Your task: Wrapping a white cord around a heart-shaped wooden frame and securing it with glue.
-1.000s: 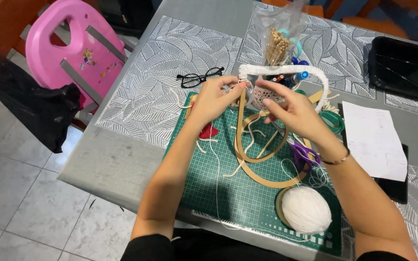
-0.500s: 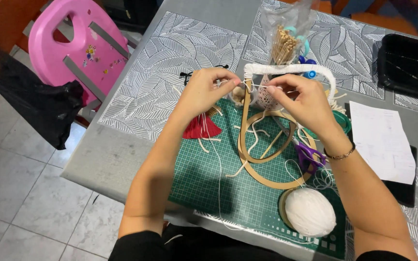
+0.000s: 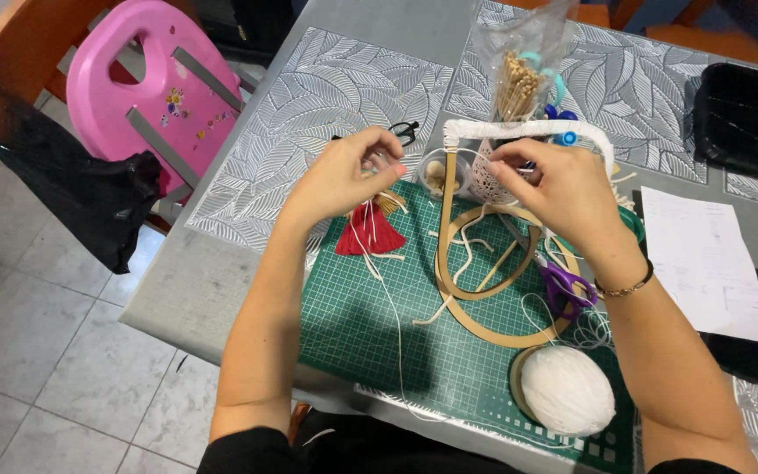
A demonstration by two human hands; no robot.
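Mid-wrap above green cutting mat (image 3: 370, 325): left hand (image 3: 344, 175) pinching thin white cord (image 3: 379, 272) taut, right hand (image 3: 563, 189) pinching white-wrapped wooden hoop (image 3: 528, 130); next likely another tight turn.

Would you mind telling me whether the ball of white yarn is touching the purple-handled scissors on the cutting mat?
Apart. The head view shows the ball of white yarn lying nearer the person than the purple-handled scissors, with a strip of green cutting mat and loose thread between them.

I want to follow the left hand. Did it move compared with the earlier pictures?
Yes. The left hand has drawn left, away from the wrapped hoop, pulling white cord; it now sits above the red tassel.
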